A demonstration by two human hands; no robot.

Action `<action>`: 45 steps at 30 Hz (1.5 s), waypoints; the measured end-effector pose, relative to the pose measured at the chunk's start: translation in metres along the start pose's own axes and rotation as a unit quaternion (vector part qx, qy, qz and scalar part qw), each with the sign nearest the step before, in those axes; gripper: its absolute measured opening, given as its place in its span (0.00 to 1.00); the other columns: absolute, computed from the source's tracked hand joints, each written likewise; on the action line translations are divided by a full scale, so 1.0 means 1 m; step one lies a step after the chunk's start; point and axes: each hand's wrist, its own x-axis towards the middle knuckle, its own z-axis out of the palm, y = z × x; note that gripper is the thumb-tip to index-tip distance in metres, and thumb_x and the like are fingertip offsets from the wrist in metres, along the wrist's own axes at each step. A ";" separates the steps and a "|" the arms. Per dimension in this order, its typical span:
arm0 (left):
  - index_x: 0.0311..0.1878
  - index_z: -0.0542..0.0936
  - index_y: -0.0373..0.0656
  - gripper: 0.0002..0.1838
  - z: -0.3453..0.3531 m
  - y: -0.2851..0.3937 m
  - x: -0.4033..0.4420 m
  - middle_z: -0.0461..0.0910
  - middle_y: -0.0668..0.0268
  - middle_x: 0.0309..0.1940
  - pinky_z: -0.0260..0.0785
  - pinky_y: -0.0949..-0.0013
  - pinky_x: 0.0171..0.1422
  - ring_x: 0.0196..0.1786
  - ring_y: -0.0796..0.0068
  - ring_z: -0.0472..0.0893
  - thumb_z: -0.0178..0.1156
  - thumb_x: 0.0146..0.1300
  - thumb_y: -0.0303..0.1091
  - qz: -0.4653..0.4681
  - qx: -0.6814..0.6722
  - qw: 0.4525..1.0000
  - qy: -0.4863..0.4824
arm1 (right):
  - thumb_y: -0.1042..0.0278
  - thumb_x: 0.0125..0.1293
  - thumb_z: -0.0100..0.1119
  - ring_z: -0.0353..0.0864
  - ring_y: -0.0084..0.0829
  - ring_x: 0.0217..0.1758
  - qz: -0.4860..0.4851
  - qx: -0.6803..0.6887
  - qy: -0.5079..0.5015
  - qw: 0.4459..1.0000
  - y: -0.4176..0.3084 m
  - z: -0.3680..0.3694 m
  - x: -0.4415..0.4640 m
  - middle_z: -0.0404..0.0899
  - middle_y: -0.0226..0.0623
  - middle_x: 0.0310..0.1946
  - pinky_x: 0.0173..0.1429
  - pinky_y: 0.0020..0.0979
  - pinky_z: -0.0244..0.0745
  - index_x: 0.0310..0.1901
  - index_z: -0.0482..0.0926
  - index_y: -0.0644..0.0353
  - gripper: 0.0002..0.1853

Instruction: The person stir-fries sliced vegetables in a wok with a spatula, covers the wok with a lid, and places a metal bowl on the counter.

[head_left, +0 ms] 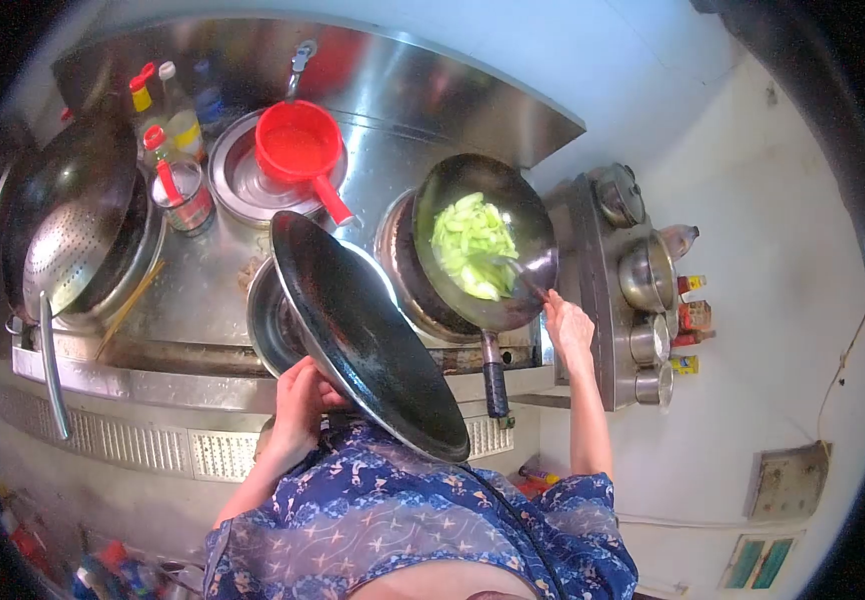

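Note:
My left hand (pixel 300 405) is closed at the back of a large black wok lid (pixel 378 335). The lid is tipped on its side, with its dark inner face towards the wok; the part it is held by is hidden. My right hand (pixel 569 328) is wrapped round the handle of a spatula (pixel 525 275). The spatula's blade reaches into pale green vegetable slices (pixel 473 240), which lie in a black wok (pixel 538 240) on the right burner. The wok's own dark handle (pixel 495 385) points towards me, with neither hand on it.
A red dipper (pixel 299 142) rests over a metal basin (pixel 228 180) under the tap. A pot (pixel 265 315) sits behind the lid. To the left are another wok (pixel 28 200) with a perforated skimmer (pixel 68 245), and bottles (pixel 143 95). Metal pots (pixel 646 272) line the right shelf.

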 end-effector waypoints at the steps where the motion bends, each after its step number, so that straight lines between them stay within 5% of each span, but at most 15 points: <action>1: 0.49 0.76 0.33 0.15 0.000 -0.002 0.002 0.83 0.60 0.35 0.77 0.75 0.35 0.31 0.76 0.82 0.41 0.71 0.30 -0.001 0.001 1.000 -0.003 | 0.57 0.68 0.51 0.83 0.48 0.42 0.003 0.000 0.001 1.000 0.001 -0.004 0.000 0.83 0.46 0.40 0.46 0.46 0.77 0.56 0.78 0.48 0.18; 6: 0.48 0.76 0.34 0.15 0.001 -0.005 0.005 0.83 0.60 0.34 0.76 0.74 0.35 0.30 0.75 0.82 0.42 0.71 0.31 0.014 0.015 1.000 0.019 | 0.59 0.68 0.50 0.83 0.50 0.34 -0.017 -0.018 0.067 0.997 -0.008 -0.027 0.024 0.80 0.51 0.30 0.37 0.48 0.77 0.54 0.76 0.49 0.15; 10: 0.48 0.76 0.34 0.15 0.000 -0.015 0.004 0.83 0.61 0.36 0.77 0.73 0.35 0.32 0.76 0.82 0.44 0.71 0.33 0.060 0.099 0.993 0.013 | 0.67 0.59 0.55 0.80 0.42 0.33 -0.251 -0.080 0.188 0.946 -0.036 -0.067 0.063 0.77 0.40 0.28 0.34 0.43 0.75 0.46 0.78 0.50 0.12; 12: 0.50 0.76 0.34 0.15 0.007 -0.014 0.003 0.83 0.61 0.39 0.78 0.72 0.39 0.36 0.75 0.83 0.46 0.71 0.35 0.001 -0.044 0.999 0.032 | 0.69 0.57 0.55 0.78 0.38 0.36 -0.316 -0.135 0.175 0.923 -0.066 -0.098 0.073 0.77 0.38 0.29 0.34 0.39 0.74 0.42 0.79 0.51 0.11; 15: 0.50 0.76 0.34 0.16 0.009 -0.012 -0.002 0.82 0.61 0.42 0.79 0.70 0.42 0.39 0.74 0.83 0.46 0.71 0.36 0.005 -0.027 0.998 0.054 | 0.70 0.56 0.53 0.78 0.35 0.35 -0.410 -0.168 0.177 0.879 -0.118 -0.120 0.078 0.77 0.38 0.28 0.32 0.36 0.69 0.33 0.80 0.57 0.06; 21: 0.51 0.76 0.33 0.16 0.011 -0.008 -0.013 0.81 0.58 0.43 0.79 0.67 0.44 0.40 0.70 0.83 0.45 0.71 0.35 0.051 -0.074 0.993 0.074 | 0.70 0.50 0.57 0.78 0.36 0.33 -0.434 -0.268 0.213 0.833 -0.138 -0.061 0.143 0.77 0.38 0.25 0.33 0.38 0.72 0.26 0.80 0.57 0.03; 25: 0.47 0.76 0.34 0.15 0.002 -0.003 -0.007 0.81 0.61 0.39 0.79 0.70 0.42 0.38 0.73 0.83 0.44 0.71 0.34 0.038 -0.060 0.994 0.080 | 0.70 0.55 0.55 0.86 0.43 0.36 -0.286 -0.216 0.026 0.933 -0.086 -0.086 0.163 0.84 0.45 0.30 0.39 0.43 0.80 0.28 0.85 0.58 0.08; 26: 0.45 0.76 0.35 0.14 -0.001 -0.003 -0.004 0.81 0.62 0.36 0.78 0.72 0.39 0.35 0.75 0.82 0.44 0.70 0.33 0.036 -0.061 0.995 0.071 | 0.63 0.58 0.56 0.85 0.47 0.39 -0.245 -0.208 -0.028 0.947 -0.074 -0.100 0.159 0.84 0.49 0.32 0.42 0.44 0.80 0.30 0.84 0.62 0.12; 30: 0.38 0.76 0.37 0.12 -0.002 0.003 0.004 0.79 0.68 0.27 0.73 0.78 0.33 0.29 0.81 0.79 0.43 0.69 0.31 0.055 0.047 0.997 0.038 | 0.55 0.63 0.56 0.83 0.47 0.43 -0.168 -0.214 -0.103 0.957 -0.029 -0.140 0.138 0.83 0.47 0.38 0.47 0.46 0.78 0.39 0.84 0.56 0.14; 31: 0.38 0.76 0.37 0.12 -0.001 0.001 0.007 0.79 0.68 0.27 0.73 0.78 0.33 0.29 0.81 0.79 0.43 0.69 0.31 0.051 0.047 0.997 0.033 | 0.53 0.63 0.55 0.83 0.47 0.45 -0.160 -0.201 -0.115 0.960 -0.008 -0.132 0.144 0.82 0.50 0.38 0.48 0.47 0.77 0.47 0.79 0.56 0.18; 36: 0.41 0.77 0.36 0.13 0.008 -0.003 0.012 0.80 0.66 0.29 0.73 0.77 0.32 0.28 0.81 0.79 0.42 0.68 0.30 0.005 -0.041 0.997 0.061 | 0.56 0.59 0.61 0.82 0.49 0.42 -0.147 -0.146 -0.132 0.969 0.062 -0.121 0.150 0.81 0.52 0.39 0.44 0.47 0.76 0.51 0.69 0.56 0.22; 38: 0.42 0.77 0.36 0.13 0.008 -0.004 0.010 0.81 0.65 0.30 0.74 0.77 0.34 0.28 0.80 0.80 0.43 0.69 0.31 0.008 -0.033 0.997 0.063 | 0.60 0.58 0.62 0.83 0.49 0.36 -0.063 0.015 -0.254 0.965 0.054 -0.139 0.135 0.81 0.52 0.40 0.38 0.46 0.76 0.51 0.68 0.57 0.22; 39: 0.43 0.77 0.35 0.13 0.008 -0.005 0.009 0.81 0.65 0.31 0.75 0.76 0.35 0.29 0.79 0.81 0.43 0.69 0.31 0.009 -0.025 0.998 0.064 | 0.60 0.58 0.60 0.84 0.47 0.31 -0.003 0.013 -0.254 0.967 0.062 -0.132 0.142 0.82 0.52 0.39 0.32 0.43 0.77 0.48 0.74 0.58 0.18; 43: 0.45 0.77 0.35 0.14 0.000 -0.005 -0.002 0.82 0.64 0.32 0.77 0.75 0.38 0.32 0.78 0.82 0.43 0.70 0.32 0.062 0.028 0.997 0.024 | 0.59 0.58 0.59 0.86 0.44 0.33 -0.076 -0.209 -0.183 0.958 0.097 -0.102 0.183 0.83 0.51 0.39 0.34 0.42 0.78 0.42 0.81 0.59 0.15; 45: 0.46 0.77 0.35 0.15 0.003 -0.006 -0.008 0.82 0.63 0.34 0.77 0.74 0.39 0.33 0.77 0.82 0.43 0.72 0.34 0.074 0.028 0.996 0.039 | 0.61 0.57 0.57 0.85 0.44 0.43 -0.017 -0.246 -0.178 0.952 0.080 -0.112 0.183 0.83 0.49 0.42 0.44 0.42 0.79 0.38 0.85 0.60 0.14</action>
